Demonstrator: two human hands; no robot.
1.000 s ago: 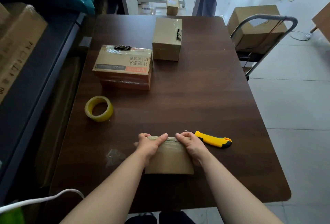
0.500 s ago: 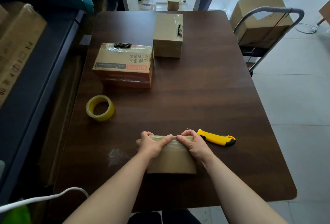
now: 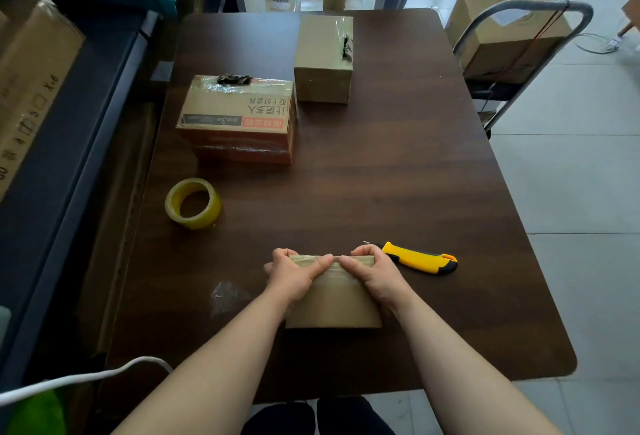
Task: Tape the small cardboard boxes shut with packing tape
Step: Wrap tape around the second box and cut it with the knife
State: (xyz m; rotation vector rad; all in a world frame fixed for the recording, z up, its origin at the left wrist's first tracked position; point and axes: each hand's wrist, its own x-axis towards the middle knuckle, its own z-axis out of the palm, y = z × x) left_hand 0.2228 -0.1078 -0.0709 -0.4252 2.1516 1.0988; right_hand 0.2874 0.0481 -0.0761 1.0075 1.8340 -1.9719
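Near front of table [image 3: 415, 192], plain brown box [image 3: 334, 306], top seemingly taped

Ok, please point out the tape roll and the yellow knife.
tape roll [image 3: 199, 222], head view, on its near outer wall.
yellow knife [image 3: 419, 258], head view, on the middle of its handle.

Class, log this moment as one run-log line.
left hand, right hand: gripping small box far edge | tape roll: untouched | utility knife: beside box
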